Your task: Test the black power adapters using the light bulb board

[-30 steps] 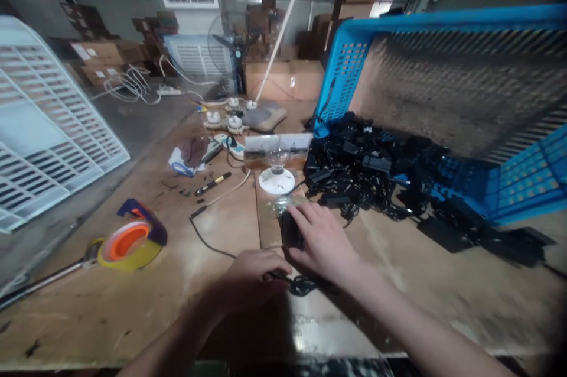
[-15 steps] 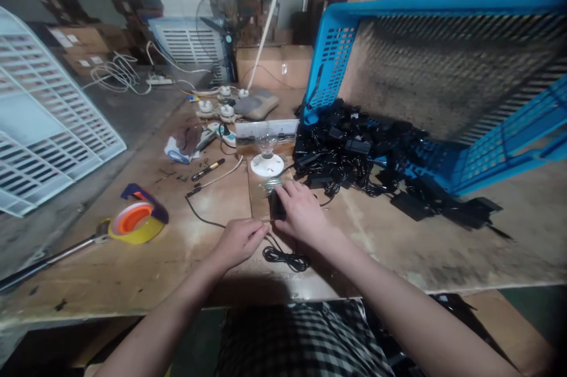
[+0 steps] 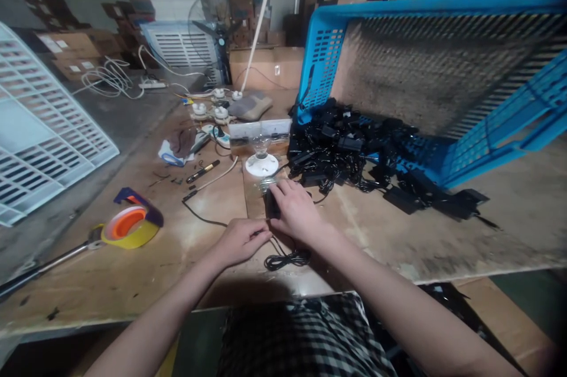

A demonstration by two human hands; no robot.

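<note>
Black power adapter (image 3: 271, 204) in the right hand (image 3: 296, 212)

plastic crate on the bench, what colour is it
The plastic crate is bright blue with rows of small holes, shown best in the head view.

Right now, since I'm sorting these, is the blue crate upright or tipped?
Tipped: the blue crate lies on its side, open top facing the camera, with black adapters heaped at its mouth.

Wood bench (image 3: 88, 288) w/ blue crate (image 3: 323, 58), black adapters (image 3: 336, 152), tape roll (image 3: 130, 228), bulb socket (image 3: 261, 165).
</note>
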